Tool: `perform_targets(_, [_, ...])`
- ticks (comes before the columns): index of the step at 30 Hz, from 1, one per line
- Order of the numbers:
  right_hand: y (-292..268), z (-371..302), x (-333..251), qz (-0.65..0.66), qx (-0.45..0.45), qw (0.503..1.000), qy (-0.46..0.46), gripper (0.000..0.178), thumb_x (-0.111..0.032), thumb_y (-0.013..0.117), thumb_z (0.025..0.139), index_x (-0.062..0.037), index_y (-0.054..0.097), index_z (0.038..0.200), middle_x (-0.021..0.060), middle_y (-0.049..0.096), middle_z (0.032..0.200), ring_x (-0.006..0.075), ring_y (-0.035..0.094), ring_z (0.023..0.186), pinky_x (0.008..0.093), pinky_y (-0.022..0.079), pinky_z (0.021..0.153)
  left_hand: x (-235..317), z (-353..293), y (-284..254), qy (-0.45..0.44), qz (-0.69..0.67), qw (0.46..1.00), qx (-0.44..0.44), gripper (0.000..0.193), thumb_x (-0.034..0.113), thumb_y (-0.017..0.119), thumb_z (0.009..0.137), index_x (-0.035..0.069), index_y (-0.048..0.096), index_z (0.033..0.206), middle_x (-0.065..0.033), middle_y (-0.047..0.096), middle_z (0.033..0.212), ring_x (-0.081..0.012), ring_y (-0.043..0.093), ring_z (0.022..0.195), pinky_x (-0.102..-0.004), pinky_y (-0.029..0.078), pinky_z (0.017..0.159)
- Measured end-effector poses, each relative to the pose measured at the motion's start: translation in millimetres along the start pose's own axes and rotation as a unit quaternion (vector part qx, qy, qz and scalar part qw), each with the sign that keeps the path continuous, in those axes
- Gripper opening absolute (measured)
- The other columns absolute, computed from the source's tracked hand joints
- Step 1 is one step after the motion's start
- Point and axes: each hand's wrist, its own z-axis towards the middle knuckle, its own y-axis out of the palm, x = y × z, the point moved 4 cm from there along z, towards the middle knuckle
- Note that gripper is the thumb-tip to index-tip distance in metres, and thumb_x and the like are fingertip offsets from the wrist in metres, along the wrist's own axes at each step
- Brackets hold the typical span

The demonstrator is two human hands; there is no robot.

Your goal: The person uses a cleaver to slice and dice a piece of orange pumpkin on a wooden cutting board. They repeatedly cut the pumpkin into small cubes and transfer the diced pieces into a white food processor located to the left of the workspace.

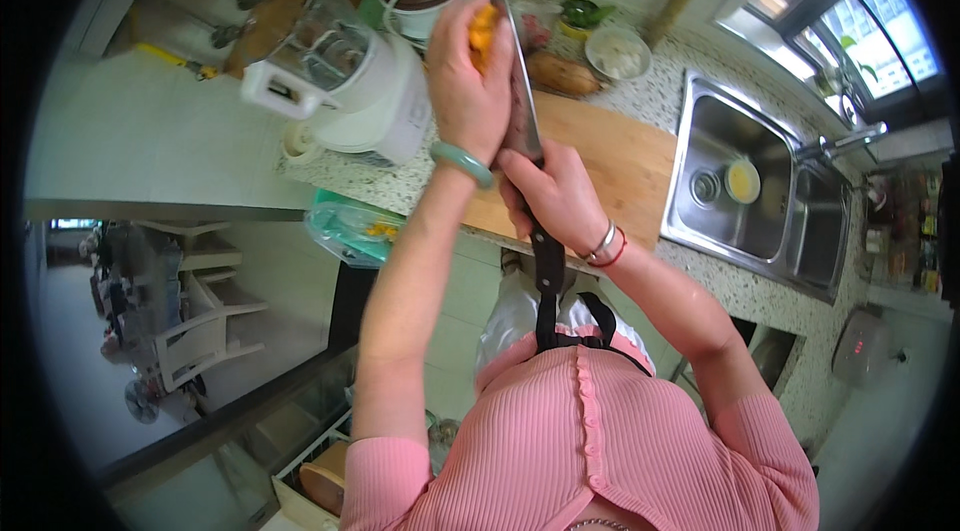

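My right hand (pixel 565 199) is closed around the black handle of a long kitchen knife (pixel 527 116), its blade pointing away from me above the wooden cutting board (pixel 630 156). My left hand (pixel 470 96), with a green bangle at its wrist, is curled around orange food pieces (pixel 483 36) beside the blade; their exact kind is unclear. Both hands are raised over the far left part of the board, near a white-handled pot (pixel 415 21) with a dark brown round top. Just beyond the board lies a brown root vegetable (pixel 563 74).
A white blender (pixel 385 96) stands left of the board. A bowl of pale food (pixel 617 55) sits behind it. Right is a steel sink (pixel 678 176) with a small bowl (pixel 742 183) inside. Below the counter's left edge, a bag-lined bin (pixel 345 231) contains orange scraps.
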Motion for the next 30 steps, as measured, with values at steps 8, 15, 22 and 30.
perform_targets(8, [127.1, 93.2, -105.4, 0.054, -0.109, 0.991, -0.058, 0.020, -0.008, 0.049, 0.085, 0.0062, 0.053, 0.071, 0.0116, 0.056, 0.062, 0.0198, 0.056, 0.044, 0.0361, 0.048, 0.041, -60.6, 141.5, -131.7, -0.062, 0.062, 0.996, 0.019, 0.031, 0.032, 0.063, 0.094, 0.011, 0.064, 0.117, -0.0053, 0.069, 0.105, -0.0157, 0.063, 0.094, -0.0290, 0.049, 0.085])
perform_targets(15, [157.2, 129.4, -118.6, 0.072, -0.115, 0.991, -0.009, 0.018, -0.009, 0.052, 0.086, 0.0068, 0.052, 0.078, 0.0129, 0.058, 0.068, 0.0204, 0.057, 0.049, 0.0370, 0.050, 0.041, -142.6, 172.4, -153.6, -0.116, 0.040, 0.992, 0.001, 0.029, 0.032, 0.060, 0.095, 0.010, 0.065, 0.113, -0.0073, 0.068, 0.105, -0.0170, 0.062, 0.092, -0.0300, 0.049, 0.082])
perform_targets(22, [129.6, 123.0, -123.5, 0.028, -0.086, 0.996, -0.013, 0.016, -0.013, 0.055, 0.090, 0.0025, 0.050, 0.085, 0.0103, 0.059, 0.070, 0.0168, 0.055, 0.047, 0.0327, 0.047, 0.041, -205.8, 177.8, -166.1, -0.252, 0.167, 0.942, -0.148, 0.039, 0.044, 0.057, 0.092, 0.010, 0.068, 0.106, -0.0123, 0.070, 0.106, -0.0307, 0.064, 0.102, -0.0417, 0.046, 0.093])
perform_targets(30, [91.1, 96.1, -106.6, 0.070, -0.067, 0.995, -0.014, 0.020, -0.016, 0.056, 0.090, 0.0025, 0.052, 0.085, 0.0096, 0.058, 0.067, 0.0167, 0.055, 0.044, 0.0324, 0.047, 0.042, -170.8, 182.9, -185.4, -0.200, 0.028, 0.970, -0.132, 0.030, 0.030, 0.067, 0.093, 0.003, 0.069, 0.108, 0.0001, 0.071, 0.100, -0.0076, 0.060, 0.080, -0.0220, 0.047, 0.074])
